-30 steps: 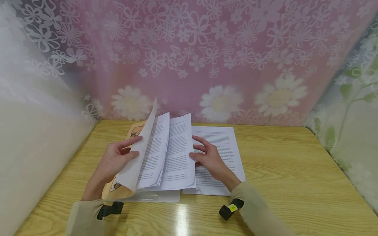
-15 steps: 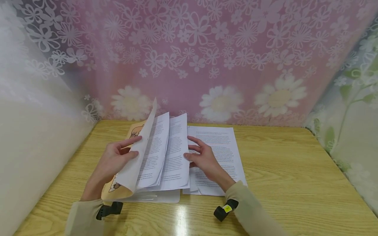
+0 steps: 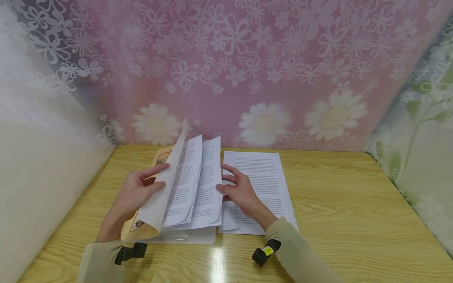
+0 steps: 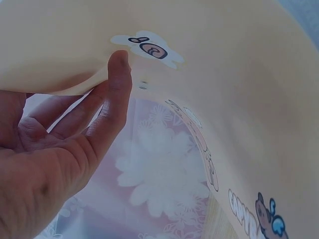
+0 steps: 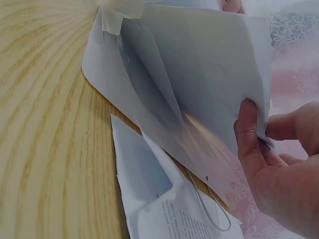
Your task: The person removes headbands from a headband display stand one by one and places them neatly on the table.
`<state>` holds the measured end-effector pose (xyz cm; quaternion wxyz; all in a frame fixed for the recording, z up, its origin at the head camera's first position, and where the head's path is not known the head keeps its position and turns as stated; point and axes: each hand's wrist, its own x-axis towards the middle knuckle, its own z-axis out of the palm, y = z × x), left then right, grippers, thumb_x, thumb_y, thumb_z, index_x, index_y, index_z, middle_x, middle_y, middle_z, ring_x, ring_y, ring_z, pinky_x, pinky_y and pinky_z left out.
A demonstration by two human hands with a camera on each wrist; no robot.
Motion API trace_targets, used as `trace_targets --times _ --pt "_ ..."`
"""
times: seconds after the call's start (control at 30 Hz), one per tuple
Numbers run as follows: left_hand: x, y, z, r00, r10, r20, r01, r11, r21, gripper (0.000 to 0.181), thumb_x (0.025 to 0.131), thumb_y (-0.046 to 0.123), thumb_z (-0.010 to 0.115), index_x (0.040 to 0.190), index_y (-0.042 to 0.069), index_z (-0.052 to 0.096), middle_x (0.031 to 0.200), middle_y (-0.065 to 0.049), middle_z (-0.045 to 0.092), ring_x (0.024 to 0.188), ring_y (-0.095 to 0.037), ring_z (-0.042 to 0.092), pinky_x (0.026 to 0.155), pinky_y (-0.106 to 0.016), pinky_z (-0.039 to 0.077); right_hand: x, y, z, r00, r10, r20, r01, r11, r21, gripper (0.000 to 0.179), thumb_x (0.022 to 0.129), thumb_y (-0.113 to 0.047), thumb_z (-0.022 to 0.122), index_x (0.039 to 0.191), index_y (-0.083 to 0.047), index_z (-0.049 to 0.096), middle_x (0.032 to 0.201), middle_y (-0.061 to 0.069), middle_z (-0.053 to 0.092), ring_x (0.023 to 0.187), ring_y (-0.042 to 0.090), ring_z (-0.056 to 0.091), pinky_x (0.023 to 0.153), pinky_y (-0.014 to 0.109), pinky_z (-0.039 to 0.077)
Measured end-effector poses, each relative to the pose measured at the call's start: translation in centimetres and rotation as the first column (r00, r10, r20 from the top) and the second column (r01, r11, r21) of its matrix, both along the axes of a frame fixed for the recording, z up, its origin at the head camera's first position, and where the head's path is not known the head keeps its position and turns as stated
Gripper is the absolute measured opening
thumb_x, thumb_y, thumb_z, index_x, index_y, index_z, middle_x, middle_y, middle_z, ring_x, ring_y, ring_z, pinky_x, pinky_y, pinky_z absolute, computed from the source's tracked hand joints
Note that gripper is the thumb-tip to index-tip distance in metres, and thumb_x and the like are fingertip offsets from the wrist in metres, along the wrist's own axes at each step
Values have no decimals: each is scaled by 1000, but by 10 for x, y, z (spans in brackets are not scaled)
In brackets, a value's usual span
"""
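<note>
My left hand [image 3: 131, 194] pinches the raised cover [image 3: 165, 196] of a folder, thumb on its white inner face. The cover's outer side [image 4: 239, 74] is pale orange with cartoon animals, as the left wrist view shows. Inside stand several printed sheets [image 3: 184, 181], fanned partly upright. With thumb and fingers my right hand [image 3: 244, 196] pinches the right edge of the rightmost printed sheets [image 3: 209, 188]. Their blank back [image 5: 209, 59] faces the right wrist view, with clear plastic [image 5: 149, 64] beside it. The folder's back cover [image 3: 191, 236] lies flat on the table.
Another printed stack [image 3: 262, 177] lies just right of the folder, its lower left corner [image 3: 229, 220] turned up. A thin looped cord [image 5: 199, 199] hangs over it. The wooden table [image 3: 347, 204] meets a pink flowered curtain [image 3: 219, 90] at the back.
My right hand has moved left with the edge of the gripped sheets, uncovering more of the stack on the right. The left hand and the raised cover have stayed in place.
</note>
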<state>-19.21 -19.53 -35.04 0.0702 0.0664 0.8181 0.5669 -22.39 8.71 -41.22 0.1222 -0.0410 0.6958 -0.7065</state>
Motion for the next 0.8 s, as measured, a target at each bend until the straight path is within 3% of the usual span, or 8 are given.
trace_targets --times 0.53,0.8 --pt "-1 0 -1 1000 2 -5 -2 1000 -8 48 92 14 60 138 23 51 128 -19 55 85 -22 68 65 -36 58 -1 -17 -1 1000 0 14 0 1000 -8 65 85 -5 67 140 -31 43 125 7 60 89 20 68 68 35 58" --pt "0 0 1 1000 8 -3 -8 1000 4 48 92 13 60 138 22 51 128 -20 55 83 -21 68 64 -37 58 -2 -23 -1 1000 24 1 -24 999 -41 65 85 -5 67 141 -26 43 127 12 59 86 19 68 67 38 58"
